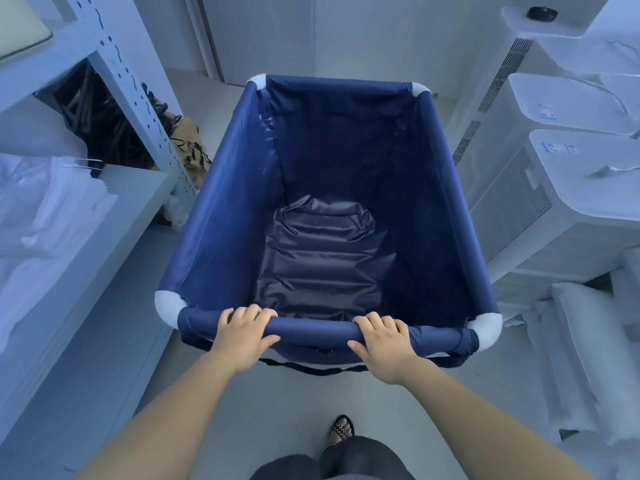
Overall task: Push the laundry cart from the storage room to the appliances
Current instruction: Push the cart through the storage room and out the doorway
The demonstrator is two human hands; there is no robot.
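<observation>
Left hand [242, 336], right hand [379, 344]: each grip wrapped round near rim bar of navy-blue fabric laundry cart [221, 202]. Cart on floor, interior bare. White slotted metal shelving [138, 88] beside cart's left; white vented appliances [540, 188] beside right.

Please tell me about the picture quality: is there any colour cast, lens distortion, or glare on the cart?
Head view: a cool blue cast tints the whole room; wide-angle distortion bends the shelf upright and leans the white units outward; soft glare sheens the wrinkled bottom of the laundry cart, while its far inner wall stays dark; the left hand and right hand on the near rail look sharp.
</observation>
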